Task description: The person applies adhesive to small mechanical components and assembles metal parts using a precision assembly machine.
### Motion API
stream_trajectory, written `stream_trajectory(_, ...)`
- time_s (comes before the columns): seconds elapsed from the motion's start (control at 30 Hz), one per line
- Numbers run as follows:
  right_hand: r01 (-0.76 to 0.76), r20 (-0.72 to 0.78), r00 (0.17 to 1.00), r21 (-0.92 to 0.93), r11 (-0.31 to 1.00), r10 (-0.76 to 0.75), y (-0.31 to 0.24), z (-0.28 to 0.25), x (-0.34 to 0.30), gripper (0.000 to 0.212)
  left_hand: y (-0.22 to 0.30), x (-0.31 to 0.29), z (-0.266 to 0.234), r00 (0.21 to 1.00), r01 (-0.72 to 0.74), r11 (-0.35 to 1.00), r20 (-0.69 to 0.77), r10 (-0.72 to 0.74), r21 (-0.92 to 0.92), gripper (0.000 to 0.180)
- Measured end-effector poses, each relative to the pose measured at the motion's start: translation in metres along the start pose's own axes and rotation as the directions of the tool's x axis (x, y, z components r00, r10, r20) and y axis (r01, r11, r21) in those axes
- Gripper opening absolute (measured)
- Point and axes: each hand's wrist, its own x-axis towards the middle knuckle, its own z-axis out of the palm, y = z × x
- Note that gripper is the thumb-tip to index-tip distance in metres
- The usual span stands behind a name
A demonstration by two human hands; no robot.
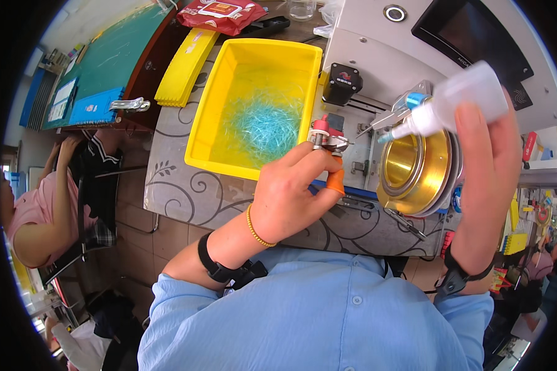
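My right hand (486,161) is wrapped round a translucent white squeeze bottle (476,96), tipped so its thin nozzle points down and left. The teal nozzle tip is close to the rim of a brass-coloured round wheel (418,170). My left hand (294,191) is closed in a pinch, with an orange finger cot (336,179) on one digit. Its fingertips are at a small red-and-metal fitting (328,133) with a spring. What lies between those fingers is hidden. Left of this fitting, a yellow bin (201,145) holds a tangle of thin teal strands (269,127).
A grey machine (371,37) with a dark screen (470,37) and a black motor (342,85) stands behind the wheel. Yellow strips (185,68) and a red packet (220,13) lie beyond the bin. Another person (49,204) sits at left by a green-topped table (120,43).
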Motion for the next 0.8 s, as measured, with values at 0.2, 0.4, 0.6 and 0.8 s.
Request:
stream_trajectory(0.2, 0.132, -0.061, 0.990, 0.111, 0.985, -0.126, 0.020, 0.015, -0.028, 0.043, 0.000, 0.001, 0.006, 0.999, -0.021, 0.999, -0.042, 0.019, -0.028, 0.022)
stream_trajectory(0.4, 0.171, -0.079, 0.983, 0.072, 0.983, -0.165, 0.024, 0.020, -0.028, 0.045, -0.002, 0.001, 0.007, 0.998, -0.022, 1.000, -0.064, 0.021, -0.022, 0.022)
stream_trajectory(0.6, 0.196, -0.081, 0.978, 0.033, 0.980, -0.193, 0.025, 0.023, -0.026, 0.044, -0.003, 0.000, 0.008, 0.998, -0.023, 1.000, -0.060, 0.022, -0.018, 0.023)
stream_trajectory(0.8, 0.194, -0.105, 0.976, 0.036, 0.980, -0.190, 0.024, 0.022, -0.027, 0.044, -0.002, 0.000, 0.007, 0.997, -0.029, 0.999, -0.067, 0.028, -0.024, 0.023)
